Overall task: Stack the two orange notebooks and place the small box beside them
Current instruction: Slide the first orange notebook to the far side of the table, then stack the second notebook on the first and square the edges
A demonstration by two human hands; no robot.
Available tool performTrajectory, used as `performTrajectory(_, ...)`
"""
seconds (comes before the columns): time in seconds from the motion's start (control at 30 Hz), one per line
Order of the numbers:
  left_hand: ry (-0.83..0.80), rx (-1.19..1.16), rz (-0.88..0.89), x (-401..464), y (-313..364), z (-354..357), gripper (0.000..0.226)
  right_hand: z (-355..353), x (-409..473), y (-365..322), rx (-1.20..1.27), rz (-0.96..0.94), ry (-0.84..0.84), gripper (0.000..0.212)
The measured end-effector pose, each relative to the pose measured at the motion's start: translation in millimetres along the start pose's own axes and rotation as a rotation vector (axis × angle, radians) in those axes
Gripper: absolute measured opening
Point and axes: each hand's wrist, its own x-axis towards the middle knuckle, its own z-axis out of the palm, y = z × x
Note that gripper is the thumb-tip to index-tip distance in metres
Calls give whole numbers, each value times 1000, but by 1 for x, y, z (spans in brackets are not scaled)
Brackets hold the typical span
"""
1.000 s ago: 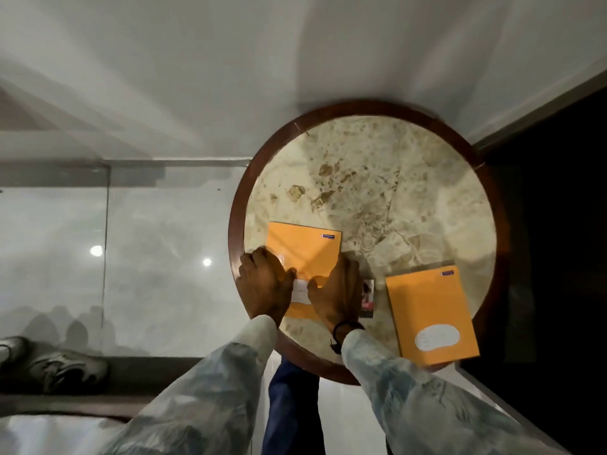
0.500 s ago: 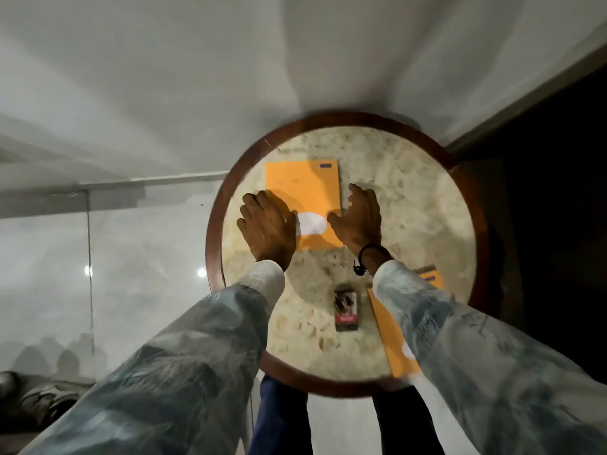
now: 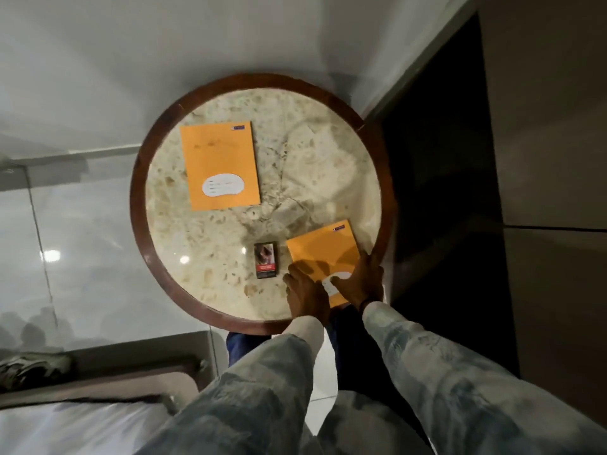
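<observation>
One orange notebook (image 3: 220, 164) lies flat on the far left part of the round marble table (image 3: 328, 178), its white label toward me, with no hand on it. A second orange notebook (image 3: 323, 252) lies at the near right, by the table's wooden rim. My left hand (image 3: 307, 297) grips its near left corner. My right hand (image 3: 359, 280) lies over its near right edge and covers part of the white label. The small dark box (image 3: 265, 260) lies flat just left of this notebook, apart from both hands.
The table's brown wooden rim (image 3: 139, 224) runs all round the marble top. A dark cabinet or doorway (image 3: 440, 192) stands right of the table. Glossy floor tiles (image 3: 65, 257) lie to the left, and a bed edge (image 3: 98, 389) is at the near left.
Both hands let go of the far left notebook and came back to the near right notebook. The box has not moved on the table.
</observation>
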Motion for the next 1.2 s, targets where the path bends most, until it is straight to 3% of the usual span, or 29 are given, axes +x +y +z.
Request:
performTrajectory(0.1, 58, -55, -52, 9, 0, 5, 45, 0, 13, 13, 137, 35, 2, 110)
performTrajectory(0.23, 95, -78, 70, 25, 6, -13, 33, -23, 30, 0, 405, 84, -6, 76)
performTrajectory(0.37, 195, -115, 253, 58, 30, -80, 26, -47, 34, -63, 554, -79, 90, 58)
performTrajectory(0.47, 303, -155, 294, 94, 46, -156, 34, -47, 32, -138, 633, -234, 156, 50)
performTrajectory(0.57, 393, -112, 296, 132, 51, -220, 37, -34, 33, -211, 610, -353, 179, 47)
performTrajectory(0.7, 433, 56, 215, 168, 40, -257, 34, -4, 41, -267, 430, -349, 121, 44)
performTrajectory(0.77, 430, 146, 216, 174, 34, -255, 33, 13, 45, -275, 356, -336, 137, 39)
performTrajectory(0.9, 463, 115, 215, 179, 30, -244, 28, 34, 44, -276, 289, -347, 239, 32)
performTrajectory(1.03, 324, -21, 136, 198, 29, -267, 48, 30, 51, -280, 277, -341, 225, 21)
performTrajectory(1.1, 249, -1, 193, 204, 27, -278, 52, 22, 60, -285, 318, -343, 220, 24)
performTrajectory(1.2, 273, 51, 377, 205, 22, -278, 44, 8, 73, -296, 440, -331, 193, 19)
